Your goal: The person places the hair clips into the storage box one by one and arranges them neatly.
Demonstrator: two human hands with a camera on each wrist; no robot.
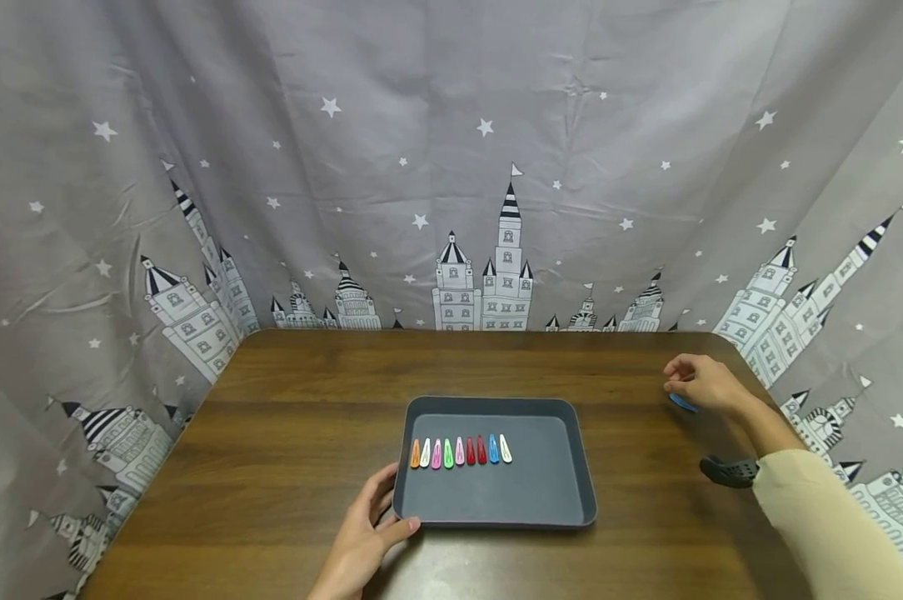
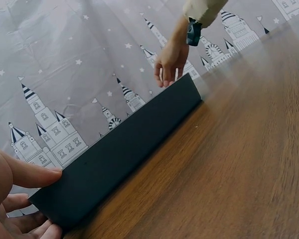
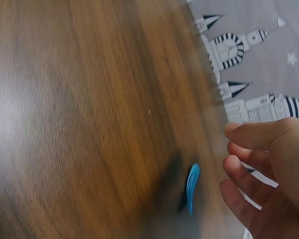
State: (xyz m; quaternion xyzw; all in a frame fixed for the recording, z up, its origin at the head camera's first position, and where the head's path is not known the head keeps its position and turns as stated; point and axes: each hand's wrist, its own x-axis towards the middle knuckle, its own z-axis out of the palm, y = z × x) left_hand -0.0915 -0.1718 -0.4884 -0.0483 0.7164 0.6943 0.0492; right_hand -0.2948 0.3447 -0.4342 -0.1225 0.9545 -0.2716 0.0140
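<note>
A dark grey rectangular tray point(image 1: 545, 483) lies on the table, with a row of several snap hair clips point(image 1: 459, 451) in orange, white, pink, green, red and blue. My left hand point(image 1: 363, 527) grips the tray's near left corner; in the left wrist view the thumb point(image 2: 37, 173) presses the tray's wall point(image 2: 124, 149). At the table's far right, my right hand point(image 1: 705, 385) hovers beside a blue hair clip point(image 1: 682, 403). In the right wrist view this blue clip point(image 3: 192, 188) lies on the wood, apart from the loosely bent fingers point(image 3: 244, 177), which hold nothing.
The brown wooden table point(image 1: 286, 433) extends on both sides of the tray. Behind it hangs a grey curtain point(image 1: 391, 167) printed with castles and stars. A dark band point(image 1: 729, 472) sits at my right wrist, by the cream sleeve point(image 1: 819, 508).
</note>
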